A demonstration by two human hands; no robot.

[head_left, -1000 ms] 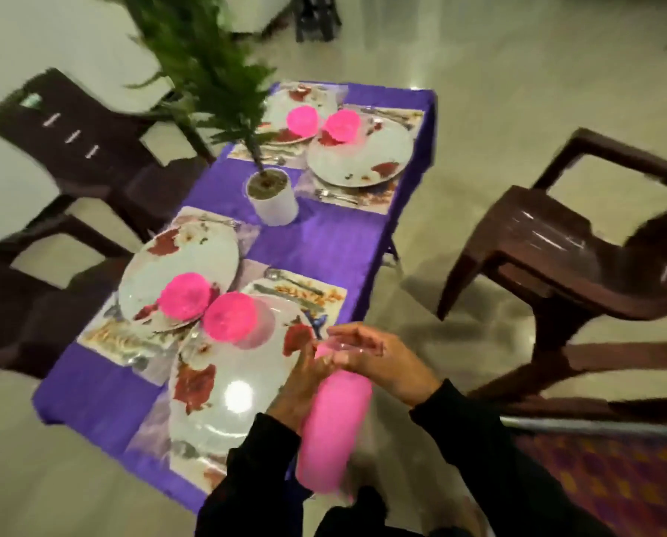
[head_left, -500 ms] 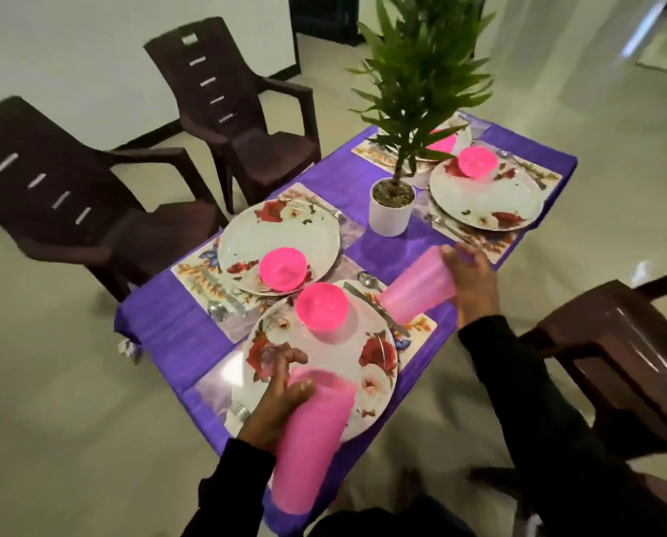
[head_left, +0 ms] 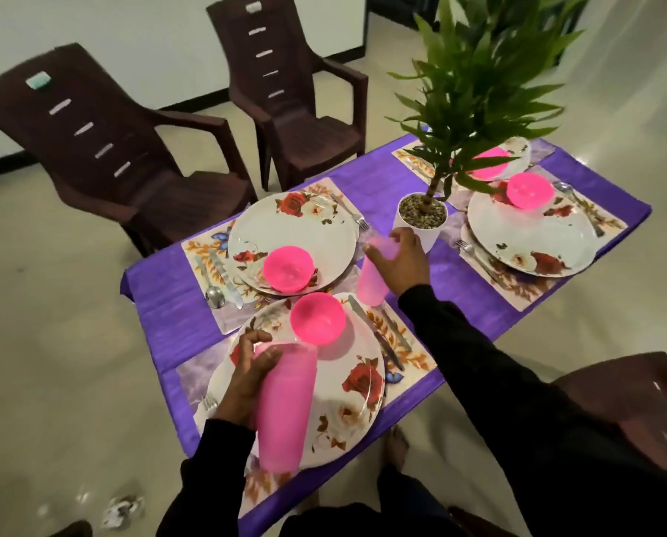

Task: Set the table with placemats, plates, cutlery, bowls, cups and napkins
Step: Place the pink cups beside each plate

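My left hand grips a stack of pink cups above the nearest floral plate. My right hand grips the top of a single pink cup, which stands upright on the purple tablecloth between the two near plates. The far near-side plate carries a pink bowl. Another pink bowl sits on the nearest plate. A knife and fork lie on the floral placemat to its right.
A potted plant stands mid-table, just behind my right hand. Beyond it lie two more set places with a plate and pink bowls. Dark brown chairs stand left and behind; another chair is at my right.
My right hand has carried the single cup left and down from above the right placemat, and it now stands between the two near plates. My left hand keeps the stack over the nearest plate.
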